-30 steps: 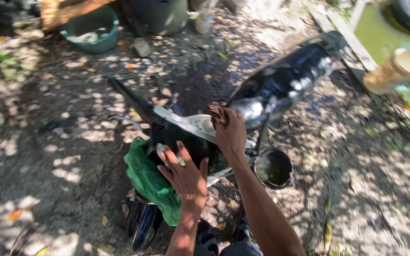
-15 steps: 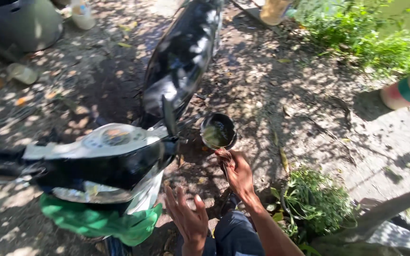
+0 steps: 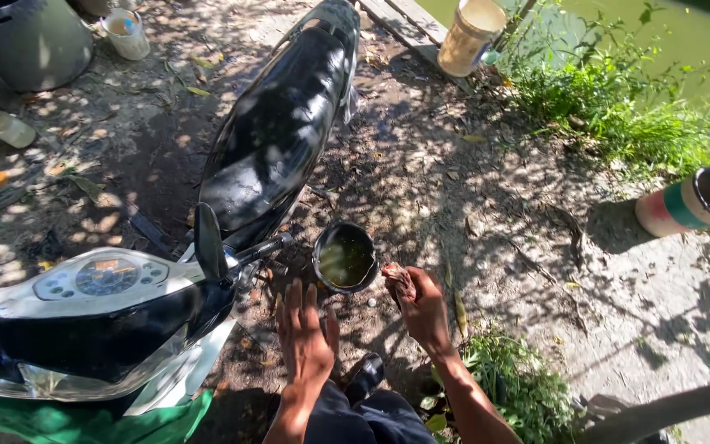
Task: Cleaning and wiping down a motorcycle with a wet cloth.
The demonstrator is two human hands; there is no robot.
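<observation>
Hands (image 3: 363, 325) lower, beside bowl (image 3: 344, 256)

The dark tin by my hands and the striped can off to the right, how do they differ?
The dark tin stands upright with its mouth up and holds murky greenish liquid; the striped can lies on its side, mouth facing right, with no liquid showing. The tin is plain and dark, the can banded pink, white and green. The tin sits close to the right hand; the can lies far off. Both are open-topped and on bare ground.

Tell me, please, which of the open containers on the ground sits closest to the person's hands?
The dark round pot of greenish liquid, beside the scooter, just ahead of both hands. The cream bucket and the striped can on its side lie much farther off.
</observation>
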